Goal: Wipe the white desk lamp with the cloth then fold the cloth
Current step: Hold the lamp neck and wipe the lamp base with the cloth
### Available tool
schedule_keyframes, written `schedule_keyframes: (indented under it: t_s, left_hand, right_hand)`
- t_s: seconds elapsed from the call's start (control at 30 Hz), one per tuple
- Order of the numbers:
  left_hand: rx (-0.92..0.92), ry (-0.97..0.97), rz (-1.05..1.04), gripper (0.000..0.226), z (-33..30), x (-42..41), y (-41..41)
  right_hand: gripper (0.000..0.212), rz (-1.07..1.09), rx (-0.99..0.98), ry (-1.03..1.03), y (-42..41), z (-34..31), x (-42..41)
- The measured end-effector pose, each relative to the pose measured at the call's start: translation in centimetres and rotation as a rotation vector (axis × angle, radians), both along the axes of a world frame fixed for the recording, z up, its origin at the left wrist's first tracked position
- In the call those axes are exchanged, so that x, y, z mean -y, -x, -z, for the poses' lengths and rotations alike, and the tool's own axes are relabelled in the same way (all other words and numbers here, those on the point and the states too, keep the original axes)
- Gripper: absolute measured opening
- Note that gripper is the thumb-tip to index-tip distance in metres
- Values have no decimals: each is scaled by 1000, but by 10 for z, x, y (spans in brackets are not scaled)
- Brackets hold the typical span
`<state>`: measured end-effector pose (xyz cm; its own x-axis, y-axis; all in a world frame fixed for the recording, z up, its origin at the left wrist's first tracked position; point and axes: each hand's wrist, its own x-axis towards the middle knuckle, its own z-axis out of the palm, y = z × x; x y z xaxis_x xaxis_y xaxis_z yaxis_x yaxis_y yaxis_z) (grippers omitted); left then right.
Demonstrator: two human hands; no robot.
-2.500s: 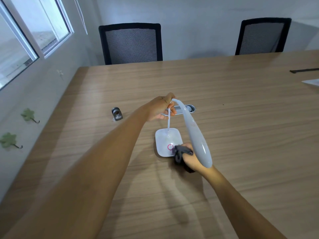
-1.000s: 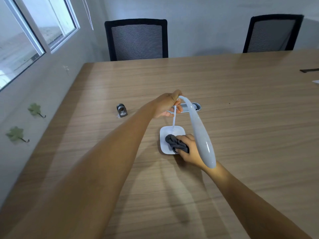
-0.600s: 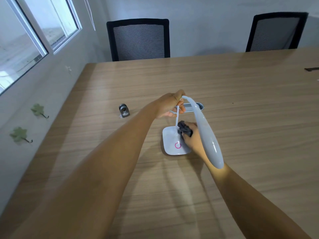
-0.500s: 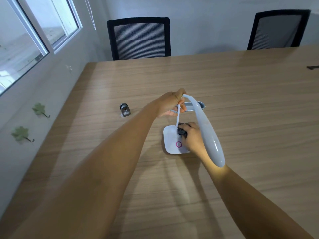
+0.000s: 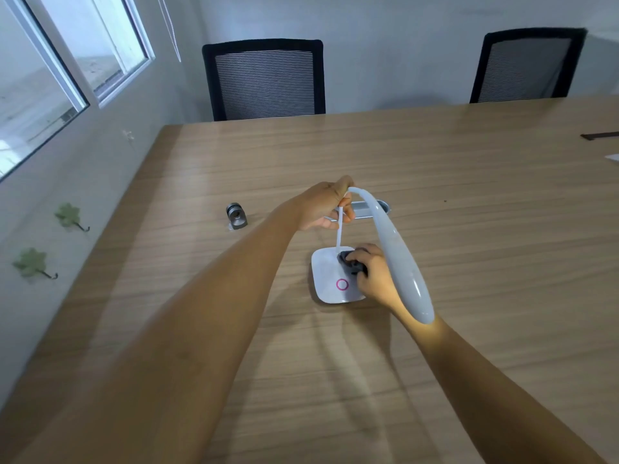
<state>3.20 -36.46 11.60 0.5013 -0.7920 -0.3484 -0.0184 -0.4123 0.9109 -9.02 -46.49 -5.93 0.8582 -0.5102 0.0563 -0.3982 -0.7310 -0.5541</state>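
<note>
The white desk lamp stands on the wooden table, its square base (image 5: 326, 283) marked with a pink ring. Its long curved head (image 5: 398, 259) arches toward me and shines on my right forearm. My left hand (image 5: 326, 205) grips the thin neck near the top bend. My right hand (image 5: 373, 276) holds a bunched dark grey cloth (image 5: 350, 264) pressed on the back right part of the base, beside the foot of the neck. The lamp head hides part of my right hand.
A small grey metal object (image 5: 236, 216) sits left of the lamp. A grey oval cable port (image 5: 366, 206) lies behind it. Two black mesh chairs (image 5: 264, 78) (image 5: 526, 65) stand at the far edge. The wall and window are close on the left.
My right hand has moved the cloth from the front of the base up to the foot of the neck, uncovering the pink ring. My left hand keeps its grip on the neck.
</note>
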Motion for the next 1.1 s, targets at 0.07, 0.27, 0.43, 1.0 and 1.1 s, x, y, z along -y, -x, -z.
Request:
schedule_keyframes:
  t_s: [0.07,0.27,0.43,1.0,1.1]
  left_hand:
    - [10,0,-13,39,1,0,0]
    - [5,25,-33,39,3,0,1]
    - [-5,26,-21,41,3,0,-2]
    - [12,17,6,38,1,-1,-1]
    - [16,13,1,38,2,-1,-1]
  right_hand:
    - [36,4,-1,-15,2,-44,-26]
    - [33,-138,-117,-72,39,-79,-65]
    - [31,-185,-151,295,48,-86,-98]
    - [30,-180,-147,200,-38,-62,-117]
    - [28,-107,-77,105,-45,-65,-123]
